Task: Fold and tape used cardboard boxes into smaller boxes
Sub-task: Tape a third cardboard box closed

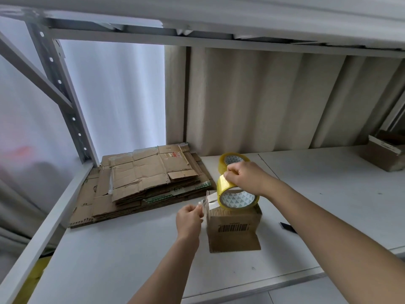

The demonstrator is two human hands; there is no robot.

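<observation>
Flattened cardboard stack (144, 183) far left of left hand (189, 219), red label unreadable. Left hand pinches tape end (202, 204). Small box (234, 229) just right of it, barcode label, digits unreadable. Right hand (245, 177) grips tape roll (237, 197) atop box. Second roll (233, 161) behind.

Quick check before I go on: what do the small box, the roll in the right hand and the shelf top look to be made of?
Small box: brown corrugated cardboard, matte, creased, with a printed barcode.
Roll held by the right hand: glossy clear tape, yellowish where wound, on a printed white core, probably card. The left hand pinches its free end.
Shelf top: smooth matte white board; laminate or painted, can't tell.
</observation>
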